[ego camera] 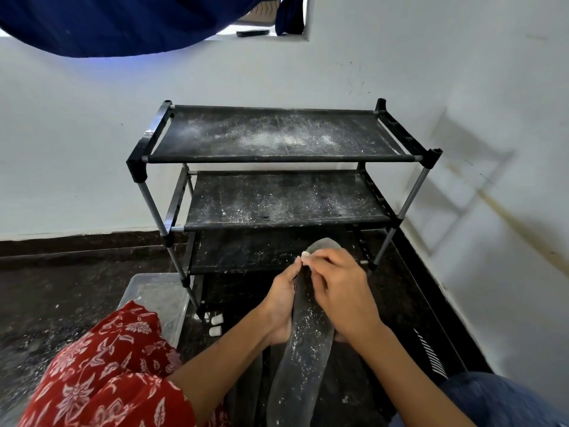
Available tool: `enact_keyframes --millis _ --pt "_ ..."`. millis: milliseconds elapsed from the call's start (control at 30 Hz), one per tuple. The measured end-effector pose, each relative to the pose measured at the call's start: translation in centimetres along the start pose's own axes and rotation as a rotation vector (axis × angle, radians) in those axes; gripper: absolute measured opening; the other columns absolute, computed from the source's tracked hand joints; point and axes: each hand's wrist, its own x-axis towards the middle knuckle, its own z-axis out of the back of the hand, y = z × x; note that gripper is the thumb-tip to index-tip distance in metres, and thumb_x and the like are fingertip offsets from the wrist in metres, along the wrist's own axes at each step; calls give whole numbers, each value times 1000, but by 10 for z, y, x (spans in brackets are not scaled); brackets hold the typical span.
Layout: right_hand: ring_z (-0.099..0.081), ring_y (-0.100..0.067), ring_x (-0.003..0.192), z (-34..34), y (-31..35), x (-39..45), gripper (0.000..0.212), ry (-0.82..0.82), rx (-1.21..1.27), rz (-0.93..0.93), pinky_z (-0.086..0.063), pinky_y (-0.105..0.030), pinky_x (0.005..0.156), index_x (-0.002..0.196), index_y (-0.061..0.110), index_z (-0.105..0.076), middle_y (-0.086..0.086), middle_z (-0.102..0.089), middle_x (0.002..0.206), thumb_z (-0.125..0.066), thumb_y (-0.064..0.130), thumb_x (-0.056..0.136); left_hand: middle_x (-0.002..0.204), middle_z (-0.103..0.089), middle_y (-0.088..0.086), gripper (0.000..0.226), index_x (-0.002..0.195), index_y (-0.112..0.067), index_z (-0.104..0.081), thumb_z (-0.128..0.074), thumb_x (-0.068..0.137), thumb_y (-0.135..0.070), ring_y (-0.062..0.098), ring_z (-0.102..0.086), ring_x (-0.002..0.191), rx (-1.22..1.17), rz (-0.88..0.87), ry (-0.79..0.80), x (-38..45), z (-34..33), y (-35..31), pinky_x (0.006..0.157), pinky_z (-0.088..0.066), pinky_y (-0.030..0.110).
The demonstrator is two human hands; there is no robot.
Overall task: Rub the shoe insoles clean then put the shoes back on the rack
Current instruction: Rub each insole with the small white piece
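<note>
- Fingertips (305, 254) of the right hand (341, 291) pinch a small white piece, perhaps an eraser or chalk, I cannot tell which, against the upper part of the grey insole (303, 340); those fingers are curled and narrow
- Left hand (281, 298) cups the insole's left edge from beneath, fingers wrapped round it, holding it up on a slant with the toe end pointing toward the shoe rack (277, 158)
- White specks cover the insole along its length, thickest around the middle, so by my judgement the rubbing is far from finished
- To do it well: keep the left-hand grip firm so the flexible insole does not buckle, work in short strokes from toe to heel, and shake the crumbs off to the side instead of onto the shelves
- All visible shelves of the rack are bare of shoes and dusted with the same white powder; it would dirty any shoes put back on them
- Clear plastic box (154, 300) sits on the dark floor just left of the rack, partly behind a red floral sleeve (101, 365)
- Small white lumps (215, 323) lie on the floor near the rack's front left leg
- No shoe is clearly visible; a dark striped thing (431, 355) lies at the right near the wall, too unclear to name
- Nothing blocks the rack's front, though the insole and both hands are held right before its lowest shelves
</note>
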Motion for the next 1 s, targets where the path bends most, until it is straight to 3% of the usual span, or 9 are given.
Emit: enact_keyframes --millis 100,200,367,433,533,700,800,867,1000 --pt "-58 -16 88 4 -8 3 18 20 -96 27 -53 -24 74 97 5 -71 -4 -64 94 -67 2 79 85 -67 20 75 99 -2 -68 -23 92 -63 34 -65 74 43 32 36 1 3 1 74 -53 54" --pt "-59 -25 81 10 -20 8 20 -35 -190 -89 -56 -37 61 98 1 -71 -9 -64 91 -68 -1 78 83 -62 20 80 103 1 -62 -18 91 -66 33 -62 71 90 72 67 1 5 7 82 -46 62" --pt "-60 -21 82 3 2 1 21 43 -178 52 -56 -27 62 95 3 -71 -7 -64 89 -59 7 78 103 -65 25 77 109 -4 -68 -25 91 -66 41 -62 94 95 82 84 1 7 6 90 -40 66" --pt "-60 -22 81 5 -7 5 21 58 -220 39 -56 -28 60 96 3 -71 -7 -64 89 -64 4 76 94 -65 22 79 102 -3 -70 -24 90 -66 36 -63 82 110 89 92 1 8 7 86 -42 65" --pt "-60 -26 83 12 -26 9 24 14 -266 -152 -55 -32 62 98 3 -71 -9 -64 91 -69 -3 75 84 -65 18 81 95 -5 -72 -16 92 -64 29 -62 67 103 103 99 1 7 10 79 -48 60" --pt "-62 -21 83 5 -10 4 21 7 -117 -114 -55 -31 73 95 5 -73 -5 -66 92 -67 -4 77 85 -63 23 83 102 -1 -67 -17 92 -66 34 -62 73 62 77 92 1 9 8 79 -48 61" --pt "-62 -12 83 3 -3 0 19 75 -13 -76 -50 -19 78 92 11 -74 2 -66 91 -67 1 77 90 -67 24 80 100 -4 -71 -20 93 -65 35 -65 77 27 60 58 -3 8 4 69 -56 51" --pt "-63 -8 82 5 -1 0 20 125 105 -60 -50 -19 80 91 13 -75 4 -68 90 -66 2 77 87 -69 22 76 102 -4 -68 -20 94 -62 33 -67 72 -17 49 43 -6 5 1 61 -57 45" --pt "-61 -13 88 8 -8 4 20 -44 55 -75 -50 -23 81 99 9 -72 -1 -66 95 -66 2 81 89 -65 24 82 100 -2 -71 -18 93 -64 37 -63 76 -35 49 51 -5 3 0 72 -54 55"
